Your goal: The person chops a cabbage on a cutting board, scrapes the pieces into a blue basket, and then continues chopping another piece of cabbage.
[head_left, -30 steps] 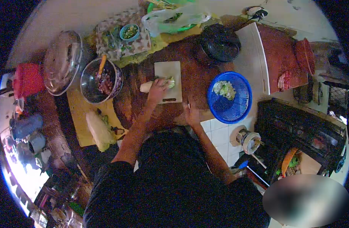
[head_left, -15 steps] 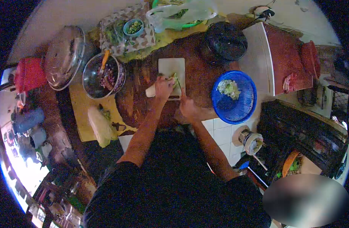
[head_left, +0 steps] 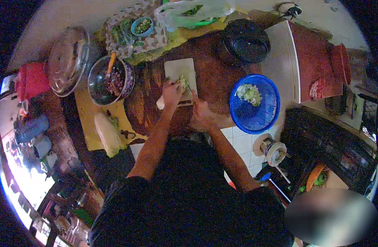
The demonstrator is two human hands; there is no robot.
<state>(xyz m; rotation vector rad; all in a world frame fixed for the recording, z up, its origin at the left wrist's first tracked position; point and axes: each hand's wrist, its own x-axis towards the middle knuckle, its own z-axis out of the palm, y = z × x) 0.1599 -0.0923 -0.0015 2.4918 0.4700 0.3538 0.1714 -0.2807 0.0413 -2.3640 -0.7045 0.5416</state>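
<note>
A white cutting board (head_left: 178, 66) lies on the brown wooden table before me. My left hand (head_left: 171, 94) is closed over a pale cabbage piece (head_left: 160, 103), whose white end sticks out to the left of the board. In my right hand (head_left: 202, 110) is a knife (head_left: 189, 87), its blade angled up and left against the cut edge near the left fingertips. Small pale green cut bits (head_left: 183, 81) show beside the blade. To the right stands a blue colander (head_left: 275, 108) with chopped pale vegetable (head_left: 249, 94) in it.
Left of the board, a glass bowl (head_left: 94, 94) holds chopped purple pieces and an orange-handled utensil. A whole napa cabbage (head_left: 108, 133) lies on a yellow sheet. Behind are an egg tray (head_left: 115, 48) bearing a small blue bowl (head_left: 142, 26), and a dark pot (head_left: 244, 43).
The knife blade has tilted further left toward the left fingertips. The board and both hands appear shifted slightly left in view. Both hands keep their hold.
</note>
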